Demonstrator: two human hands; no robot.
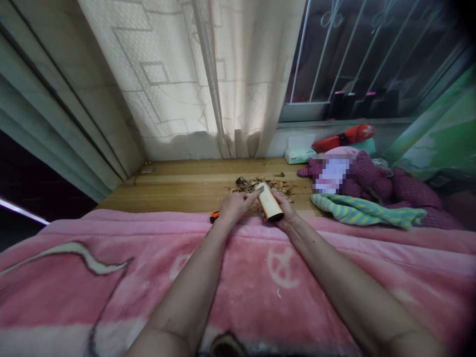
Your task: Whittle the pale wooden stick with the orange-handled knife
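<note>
A pale wooden block (269, 202) with brown edges and a dark near end lies tilted in my right hand (286, 210), whose fingers wrap round its right side and underneath. My left hand (234, 206) is closed on a utility knife (214, 216); its orange and black end sticks out to the left of the fist. Near the far end of the block, the small grey blade and my left fingertip meet the pale face. Most of the knife's handle is hidden in the fist. A heap of wood shavings (243, 185) spreads just behind both hands.
The wooden ledge (174, 191) runs below a curtain (167, 89) and a barred window. A tissue pack (299, 154), a red item (345, 137), a purple checked soft toy (372, 178) and a striped cloth (364, 210) lie at right. A pink blanket (148, 277) covers the front.
</note>
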